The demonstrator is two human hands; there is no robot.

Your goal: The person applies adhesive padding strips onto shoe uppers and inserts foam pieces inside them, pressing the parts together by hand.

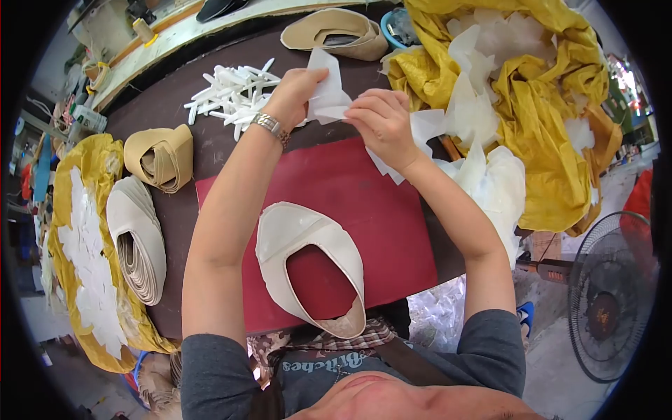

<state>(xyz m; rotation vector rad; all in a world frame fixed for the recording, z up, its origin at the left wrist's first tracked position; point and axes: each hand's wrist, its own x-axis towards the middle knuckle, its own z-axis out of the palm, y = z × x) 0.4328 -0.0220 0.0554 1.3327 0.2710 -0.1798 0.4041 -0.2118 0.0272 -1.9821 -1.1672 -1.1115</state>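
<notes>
Above the far edge of the red mat point(399, 224), my left hand point(297, 92) grips a thin white sheet point(327, 87) between thumb and fingers. My right hand point(383, 124) is closed at the sheet's lower right corner, pinching it with the fingertips. Part of the sheet looks folded or doubled. Nearer my body, a cream shoe upper point(280, 238) with a large oval opening lies flat on the mat, touched by neither hand. More white sheets point(425, 129) lie beside and beneath my right wrist.
White stick-like pieces point(231, 94) are piled at the back left. Stacked beige uppers point(159, 157) and white uppers point(136, 238) stand left, another beige stack point(336, 33) behind. Yellow sacks point(546, 161) with white sheets bulge at right. A fan point(609, 301) stands lower right.
</notes>
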